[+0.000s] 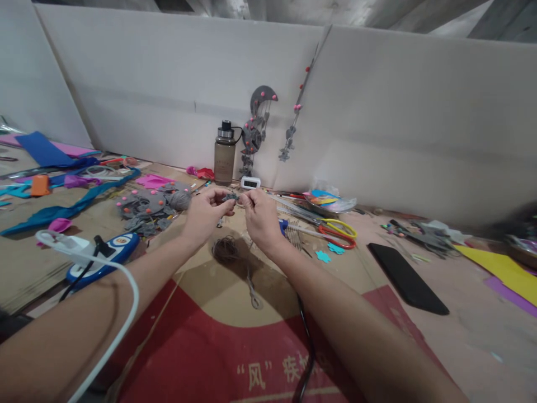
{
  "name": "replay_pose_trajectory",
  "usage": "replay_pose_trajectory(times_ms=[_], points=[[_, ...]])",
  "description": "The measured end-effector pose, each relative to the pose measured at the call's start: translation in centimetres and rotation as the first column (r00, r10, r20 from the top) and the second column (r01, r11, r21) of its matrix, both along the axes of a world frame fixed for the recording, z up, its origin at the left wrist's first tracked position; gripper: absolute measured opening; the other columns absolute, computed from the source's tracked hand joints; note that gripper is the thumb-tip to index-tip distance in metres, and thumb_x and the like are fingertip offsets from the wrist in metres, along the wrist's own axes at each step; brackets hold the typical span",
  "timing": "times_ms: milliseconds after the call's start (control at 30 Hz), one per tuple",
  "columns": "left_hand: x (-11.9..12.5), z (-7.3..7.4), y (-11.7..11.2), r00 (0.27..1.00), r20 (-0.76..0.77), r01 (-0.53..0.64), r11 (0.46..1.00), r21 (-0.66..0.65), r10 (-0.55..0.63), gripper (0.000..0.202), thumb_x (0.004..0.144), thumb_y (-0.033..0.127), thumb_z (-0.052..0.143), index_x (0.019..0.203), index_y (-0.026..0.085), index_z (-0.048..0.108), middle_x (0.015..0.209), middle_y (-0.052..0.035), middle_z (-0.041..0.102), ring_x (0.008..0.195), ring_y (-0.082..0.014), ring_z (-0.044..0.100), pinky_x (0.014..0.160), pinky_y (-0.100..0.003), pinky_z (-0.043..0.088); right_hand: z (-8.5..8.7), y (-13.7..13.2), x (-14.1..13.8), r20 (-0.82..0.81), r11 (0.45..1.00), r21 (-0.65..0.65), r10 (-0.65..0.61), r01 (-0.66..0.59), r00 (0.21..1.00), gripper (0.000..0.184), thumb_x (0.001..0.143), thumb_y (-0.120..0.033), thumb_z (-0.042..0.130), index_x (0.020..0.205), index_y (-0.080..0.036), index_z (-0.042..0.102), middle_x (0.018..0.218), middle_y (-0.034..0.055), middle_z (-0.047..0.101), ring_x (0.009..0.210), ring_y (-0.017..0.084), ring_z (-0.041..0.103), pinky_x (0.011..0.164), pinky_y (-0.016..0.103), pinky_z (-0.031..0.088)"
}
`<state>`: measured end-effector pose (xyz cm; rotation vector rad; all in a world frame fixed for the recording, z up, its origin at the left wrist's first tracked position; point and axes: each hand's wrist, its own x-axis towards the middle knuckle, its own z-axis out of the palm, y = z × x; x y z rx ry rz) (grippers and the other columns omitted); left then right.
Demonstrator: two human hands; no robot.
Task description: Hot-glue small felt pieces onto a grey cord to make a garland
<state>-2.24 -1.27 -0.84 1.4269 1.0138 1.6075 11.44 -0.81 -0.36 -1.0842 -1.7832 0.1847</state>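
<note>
A: Where is the small, dark-grey, soft-looking piece (230, 197)?

B: Up in the air, between the two hands, over the brown and red cardboard sheet (218, 313). The left hand (207, 212) has its thumb and fingers closed on it.

A: And the right hand (260, 215)?

B: Its thumb and finger look pinched on the other end. I can't tell if a thread is in there too.

A: Is any of the work done?

B: I think so. A grey moon with pink dots (264, 98) hangs on the white wall (398, 112), with more grey bits under it. A thin string of grey and pink bits (289, 137) hangs beside it. Both look nearly made.

A: What is left?

B: The little piece looks not done yet. A messy pile of grey pieces with pink and orange dots (142, 204) lies on the left, so maybe those need work too. The loose bundle of brownish string (225, 249) sits below the hands, and neither hand touches it.
</note>
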Motion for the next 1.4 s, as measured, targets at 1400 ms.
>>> replay_pose_trajectory(times_ms=[1400], points=[[0.54, 0.75, -0.94, 0.998, 0.045, -0.038, 0.995, -0.091, 0.042, 0.013, 0.066, 0.027, 0.065, 0.061, 0.015, 0.062, 0.059, -0.0002, 0.058, 0.047, -0.0069, 0.042, 0.044, -0.021, 0.033, 0.01, -0.6, -0.38, -0.001, 0.988, -0.068, 0.136, -0.135, 0.991, 0.033, 0.092, -0.034, 0.039, 0.068, -0.019, 0.056, 0.073, 0.0012, 0.062, 0.07, 0.013, 0.053, 0.068, 0.026, 0.036]])
